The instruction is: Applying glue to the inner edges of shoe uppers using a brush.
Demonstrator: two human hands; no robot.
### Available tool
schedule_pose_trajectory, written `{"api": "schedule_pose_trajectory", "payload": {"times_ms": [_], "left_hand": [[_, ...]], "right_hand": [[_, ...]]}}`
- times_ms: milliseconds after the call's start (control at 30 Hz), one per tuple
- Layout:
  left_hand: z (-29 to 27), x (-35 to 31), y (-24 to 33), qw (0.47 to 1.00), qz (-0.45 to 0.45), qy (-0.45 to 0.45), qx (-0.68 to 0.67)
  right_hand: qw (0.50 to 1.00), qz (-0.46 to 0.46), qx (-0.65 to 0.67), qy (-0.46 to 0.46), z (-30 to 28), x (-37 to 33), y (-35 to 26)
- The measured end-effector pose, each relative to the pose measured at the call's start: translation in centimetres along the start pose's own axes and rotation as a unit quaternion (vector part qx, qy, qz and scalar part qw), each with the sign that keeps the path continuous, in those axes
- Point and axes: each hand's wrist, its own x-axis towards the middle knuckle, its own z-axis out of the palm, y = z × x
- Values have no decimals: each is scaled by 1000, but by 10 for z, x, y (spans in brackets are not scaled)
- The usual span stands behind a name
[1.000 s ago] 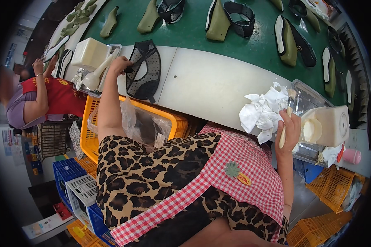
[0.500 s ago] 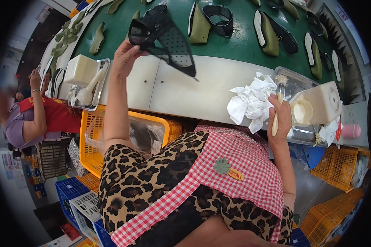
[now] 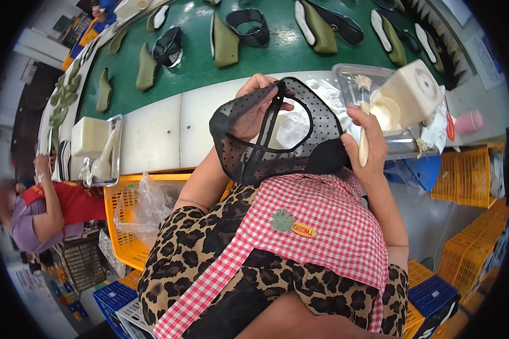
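Observation:
Close in front of my chest I hold a black dotted mesh shoe upper point(image 3: 232, 150), its opening spread toward me. My left hand point(image 3: 255, 110) grips its far edge, with fingers partly seen through the sheer mesh. Beside the upper's right edge, my right hand point(image 3: 369, 138) is closed around a brush point(image 3: 364, 135) with a pale handle, bristles pointing up. Whether its fingertips also touch the upper, I cannot tell. Past that hand a tilted cream container point(image 3: 413, 90) with a round opening lies in a clear tray point(image 3: 345, 69). Crumpled white tissue point(image 3: 322, 93) shows behind the upper.
A green surface point(image 3: 195, 73) carries several olive shoe lasts point(image 3: 224, 48) and black uppers point(image 3: 249, 28). Another tray point(image 3: 116, 161) with a white container stands to the left. A yellow crate point(image 3: 127, 246) sits below the table edge. At the left, a person in a red apron point(image 3: 76, 200) works.
My left hand has brought the mesh upper from over the table's far edge nearer my chest and rightward, beside the brush hand. The lasts have shifted left in view.

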Motion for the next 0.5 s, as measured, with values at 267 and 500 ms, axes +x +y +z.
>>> {"api": "schedule_pose_trajectory", "payload": {"times_ms": [267, 500], "left_hand": [[3, 16, -19, 984, -139, 81, -81], [-11, 8, -7, 934, -349, -58, -50]], "right_hand": [[981, 184, 52, 7, -11, -13, -5], [951, 257, 170, -31, -44, -7, 12]]}}
